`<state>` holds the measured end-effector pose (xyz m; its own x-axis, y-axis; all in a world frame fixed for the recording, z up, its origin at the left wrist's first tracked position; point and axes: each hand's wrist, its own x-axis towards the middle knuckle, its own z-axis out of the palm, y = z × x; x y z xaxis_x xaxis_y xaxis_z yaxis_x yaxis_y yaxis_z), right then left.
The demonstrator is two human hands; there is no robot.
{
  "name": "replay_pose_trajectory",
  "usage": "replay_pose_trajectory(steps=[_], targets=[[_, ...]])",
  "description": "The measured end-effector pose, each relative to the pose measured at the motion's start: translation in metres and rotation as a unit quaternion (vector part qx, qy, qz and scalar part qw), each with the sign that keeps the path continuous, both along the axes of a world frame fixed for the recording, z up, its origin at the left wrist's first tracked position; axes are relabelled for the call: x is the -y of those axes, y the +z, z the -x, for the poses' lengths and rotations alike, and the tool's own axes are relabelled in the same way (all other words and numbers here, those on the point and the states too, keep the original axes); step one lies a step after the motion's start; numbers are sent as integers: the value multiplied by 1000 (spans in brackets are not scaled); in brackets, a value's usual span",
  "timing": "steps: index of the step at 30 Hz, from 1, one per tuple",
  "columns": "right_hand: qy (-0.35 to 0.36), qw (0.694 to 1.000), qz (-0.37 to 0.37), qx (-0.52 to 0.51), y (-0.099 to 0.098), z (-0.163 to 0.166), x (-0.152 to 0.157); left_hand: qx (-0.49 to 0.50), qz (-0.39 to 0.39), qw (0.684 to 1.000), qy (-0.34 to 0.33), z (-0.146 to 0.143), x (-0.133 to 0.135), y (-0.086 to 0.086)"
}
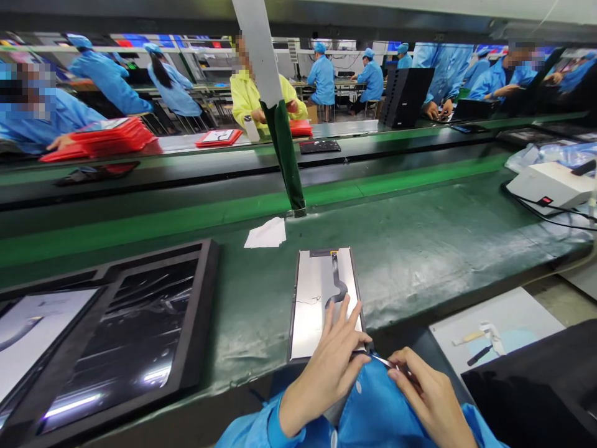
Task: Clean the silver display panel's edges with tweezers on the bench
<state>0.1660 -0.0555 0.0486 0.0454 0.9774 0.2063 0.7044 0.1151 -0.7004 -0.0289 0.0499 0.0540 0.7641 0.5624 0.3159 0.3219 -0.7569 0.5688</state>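
Note:
A display panel with a silvery back lies on the green bench near its front edge. A dark ribbon cable runs down its back from the top edge. My left hand rests over the panel's lower right part, fingers spread, its thumb and index finger near the corner. In my right hand is a pair of thin metal tweezers, pinched between thumb and fingers. Their tip points at the panel's lower right corner, beside my left fingertips; whether it touches cannot be told.
A black foam tray holding panels stands at left. White paper lies behind the panel. A green-wrapped post rises from the bench. At right are a white device with cables and a lower board with tools. Co-workers sit beyond the conveyor.

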Motion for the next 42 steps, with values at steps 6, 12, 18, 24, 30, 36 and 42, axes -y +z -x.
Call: replay_pose_trajectory(steps=[6, 12, 18, 24, 30, 36, 42], targets=[[16, 1000, -3, 6, 6, 5, -6, -8, -12, 1000, -11, -4, 0, 1], [22, 999, -29, 38, 7, 4, -5, -27, -30, 999, -9, -3, 0, 4], [20, 997, -36, 62, 5, 2, -2, -15, -38, 999, 16, -8, 6, 2], [-6, 999, -19, 31, 4, -8, 5, 2, -30, 999, 44, -5, 2, 2], [-22, 996, 82, -42, 2, -15, 5, -22, -17, 999, 20, -1, -2, 4], [-48, 993, 84, -68, 3, -6, -3, 16, 6, 999, 32, 12, -5, 9], [-43, 989, 109, -90, -6, -3, -7, -18, -85, 996, 25, 6, 0, 1]])
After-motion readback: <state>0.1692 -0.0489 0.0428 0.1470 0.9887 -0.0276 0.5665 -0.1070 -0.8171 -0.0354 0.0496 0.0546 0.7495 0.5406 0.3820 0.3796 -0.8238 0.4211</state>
